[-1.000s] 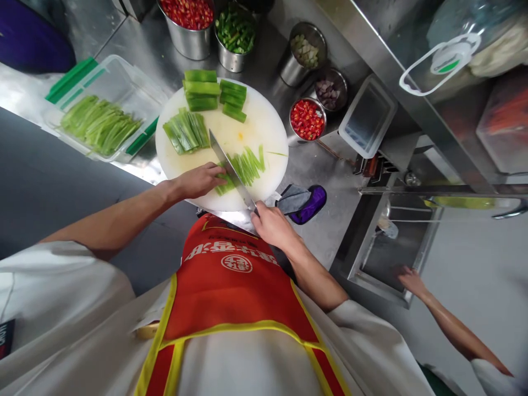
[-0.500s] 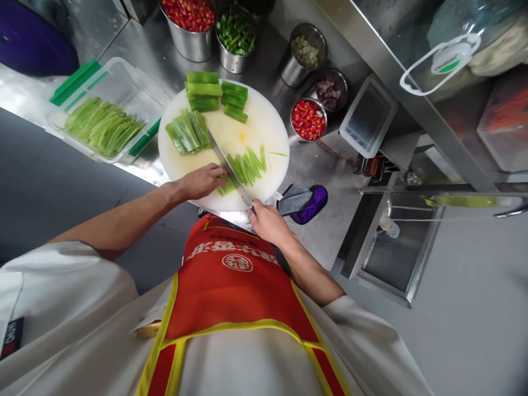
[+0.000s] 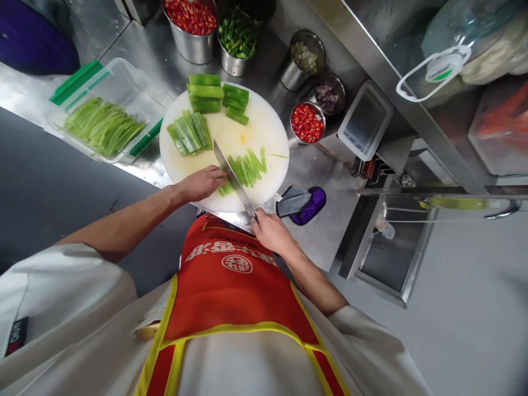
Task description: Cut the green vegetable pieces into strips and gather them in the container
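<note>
My right hand (image 3: 270, 231) is wrapped round the handle of a kitchen knife (image 3: 234, 179), whose blade slants across the white round cutting board (image 3: 264, 118). My left hand (image 3: 203, 183), fingers curled, presses a piece of green stalk that looks like celery (image 3: 225, 190) against the board, close beside the blade. Its fingers partly hide that piece. To the right of the blade lie thin green strips (image 3: 248, 168), fanned out. Thicker stalk pieces (image 3: 205, 92) are stacked at the board's far edge, and a bundle of flatter pieces (image 3: 190, 133) rests at the left.
Left of the board stands a clear plastic box (image 3: 124, 82) with cut green strips inside. Metal pots of chopped red chilies (image 3: 192, 19), green chilies (image 3: 237, 36) and other cut food line the back. A purple and grey cloth item (image 3: 303, 204) lies at the right. A steel shelf (image 3: 371, 44) overhangs.
The knife and my right hand have slid slightly back toward me and to the right. My left hand stays on the stalk piece, and the strips look the same.
</note>
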The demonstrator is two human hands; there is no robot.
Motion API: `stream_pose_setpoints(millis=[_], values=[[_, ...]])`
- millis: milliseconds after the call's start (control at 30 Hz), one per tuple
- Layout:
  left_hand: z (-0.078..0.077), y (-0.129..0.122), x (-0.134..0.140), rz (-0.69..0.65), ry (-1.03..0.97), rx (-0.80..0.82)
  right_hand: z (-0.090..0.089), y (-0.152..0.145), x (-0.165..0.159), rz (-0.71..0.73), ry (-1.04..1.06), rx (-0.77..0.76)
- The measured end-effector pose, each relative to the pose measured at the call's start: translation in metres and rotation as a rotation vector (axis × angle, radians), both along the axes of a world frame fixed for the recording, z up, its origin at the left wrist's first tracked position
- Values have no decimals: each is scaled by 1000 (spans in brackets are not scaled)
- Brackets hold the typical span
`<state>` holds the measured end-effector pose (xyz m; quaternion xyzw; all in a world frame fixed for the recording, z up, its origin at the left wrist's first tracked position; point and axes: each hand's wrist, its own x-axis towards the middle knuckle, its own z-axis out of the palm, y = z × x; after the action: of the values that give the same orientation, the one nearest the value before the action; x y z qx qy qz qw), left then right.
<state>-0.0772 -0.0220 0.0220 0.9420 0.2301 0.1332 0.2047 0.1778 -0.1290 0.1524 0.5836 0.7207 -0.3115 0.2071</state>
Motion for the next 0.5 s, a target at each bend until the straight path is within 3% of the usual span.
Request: stream_pose_setpoints(millis=[267,500], values=[[5,-3,0,50,-46,-51,-2,-6,3,6,36,30],[-1,-3,-3,61,-39,-56,1,-8,5,14,50,28]])
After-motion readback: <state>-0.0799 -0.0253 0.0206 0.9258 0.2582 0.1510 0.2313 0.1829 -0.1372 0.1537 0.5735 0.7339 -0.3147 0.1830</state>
